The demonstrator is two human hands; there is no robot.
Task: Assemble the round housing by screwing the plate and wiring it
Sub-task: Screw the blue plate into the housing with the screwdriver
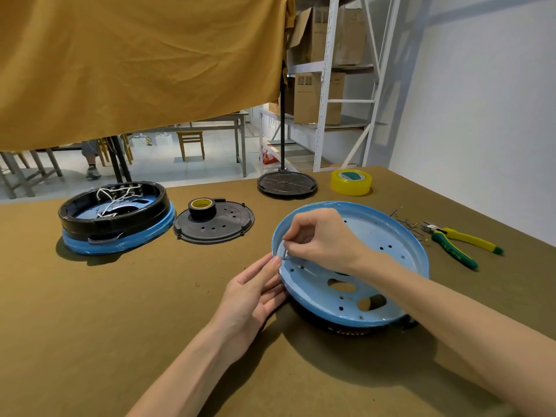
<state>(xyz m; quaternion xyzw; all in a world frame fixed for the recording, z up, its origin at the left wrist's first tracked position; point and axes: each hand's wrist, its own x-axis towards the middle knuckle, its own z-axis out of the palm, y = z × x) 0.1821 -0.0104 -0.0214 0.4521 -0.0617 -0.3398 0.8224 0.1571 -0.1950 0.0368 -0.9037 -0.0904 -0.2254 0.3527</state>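
Observation:
A round blue plate with several holes lies on a black housing in front of me, tilted toward me. My right hand is over its left part and pinches a small screw at the plate's left rim. My left hand rests with straight fingers against the outside of that rim, fingertips close to the screw. A second housing, black on blue with white wires inside, sits at the left. A black perforated disc carries a roll of black tape.
Green-and-yellow pliers and wire scraps lie right of the plate. A yellow tape roll and a black round stand base sit at the table's far edge. An ochre cloth hangs above; shelving stands behind.

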